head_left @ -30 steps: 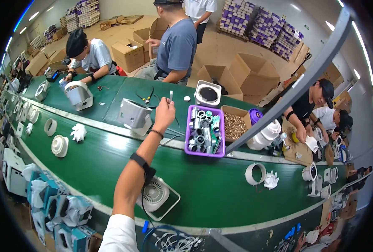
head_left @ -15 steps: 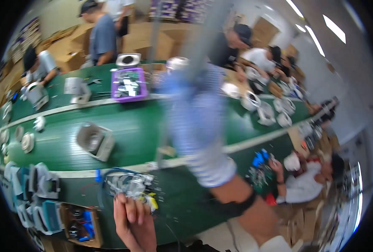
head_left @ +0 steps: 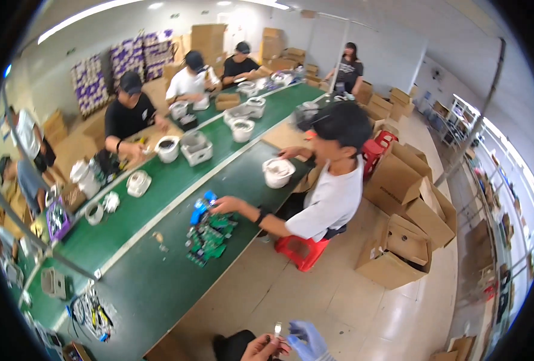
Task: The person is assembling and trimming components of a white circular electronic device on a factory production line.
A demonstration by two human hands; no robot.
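Observation:
At the bottom edge, my bare left hand (head_left: 258, 348) pinches a small whitish piece (head_left: 277, 328) that stands up from its fingertips; its kind is too small to tell. Right beside it is my right hand (head_left: 308, 341) in a pale blue glove, with fingers stretched toward the piece and nothing visible in them. Both hands are off the green table, above the floor by its front edge. On the table to the left lies a pile of cables and small parts (head_left: 96, 316), some yellow, apart from both hands.
A co-worker in a white shirt (head_left: 333, 198) sits on a red stool (head_left: 302, 253), reaching to green circuit boards (head_left: 209, 237) and blue parts. A green conveyor (head_left: 152, 192) carries white housings. More people work across it. Cardboard boxes (head_left: 396, 253) stand at right. A metal pole (head_left: 68, 262) rises at left.
The view has swung to the right. My gloved right hand, raised over the table before, is now low beside my left. My left hand has left the cable pile and now holds up the whitish piece.

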